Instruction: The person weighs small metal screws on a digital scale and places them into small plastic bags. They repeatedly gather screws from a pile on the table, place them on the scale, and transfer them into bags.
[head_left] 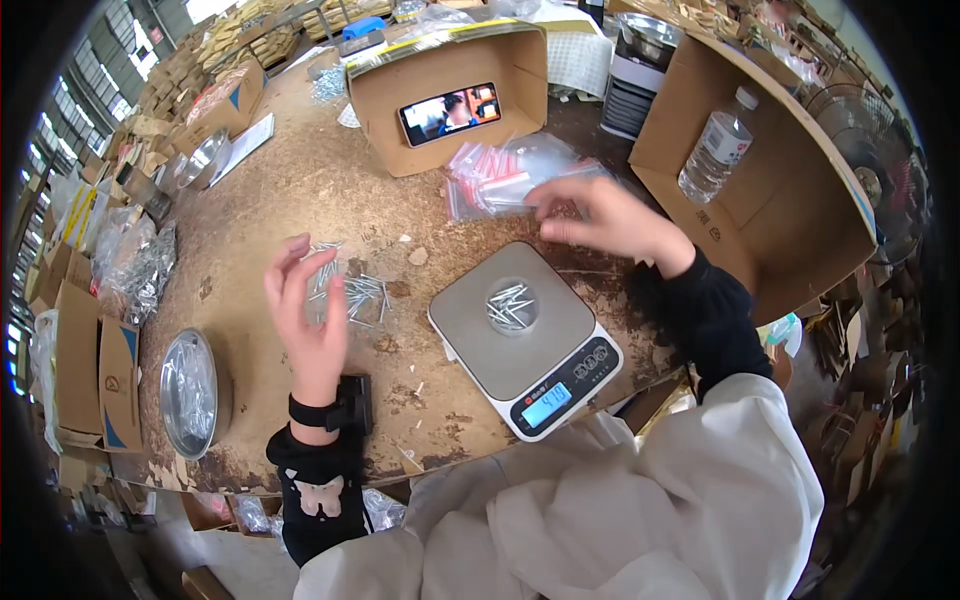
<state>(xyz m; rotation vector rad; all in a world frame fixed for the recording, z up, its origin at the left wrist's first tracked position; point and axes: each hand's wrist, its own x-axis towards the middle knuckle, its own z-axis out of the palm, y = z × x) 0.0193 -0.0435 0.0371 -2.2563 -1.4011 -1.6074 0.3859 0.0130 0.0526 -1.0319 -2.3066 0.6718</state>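
My left hand (308, 318) is over the worn wooden table with its fingers apart. It is beside a loose pile of thin silver screws or nails (366, 292) and holds none that I can see. To the right, a kitchen scale (480, 345) with a lit display carries a small clear round dish (512, 330). Several of the same silver pieces (508, 305) lie in that dish. My right hand (610, 218), a little blurred, hovers at the near right edge of some clear zip bags with red strips (490, 185). Its thumb and fingers stand apart, with nothing visible between them.
An open carton (450, 55) with a phone (450, 113) propped inside stands at the back. At right, another carton (790, 230) holds a water bottle (716, 145). A metal bowl (168, 400) with plastic bags sits at the table's left edge. Far right is a fan (870, 180).
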